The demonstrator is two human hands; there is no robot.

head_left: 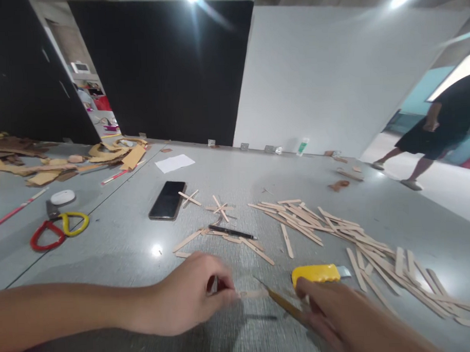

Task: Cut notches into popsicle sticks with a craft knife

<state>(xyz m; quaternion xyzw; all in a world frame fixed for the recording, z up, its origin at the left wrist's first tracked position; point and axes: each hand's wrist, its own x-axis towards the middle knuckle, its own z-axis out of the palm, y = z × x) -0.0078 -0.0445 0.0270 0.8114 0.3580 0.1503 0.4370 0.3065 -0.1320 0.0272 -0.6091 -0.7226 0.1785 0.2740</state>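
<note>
My left hand [193,298] is closed in a pinch on one end of a pale wooden craft stick [254,294] that lies flat on the grey table [121,241]. My right hand [340,316] is closed around a thin pencil-like tool [280,299], its tip touching the stick. A yellow utility knife [317,273] lies just beyond my right hand. A black pen [231,231] rests among a few loose sticks ahead.
Many craft sticks [360,243] are spread at the right. A black phone [168,200], white paper [175,163], red-and-yellow scissors [57,228] and cardboard scraps [114,155] lie on the left. A person [437,128] walks at far right.
</note>
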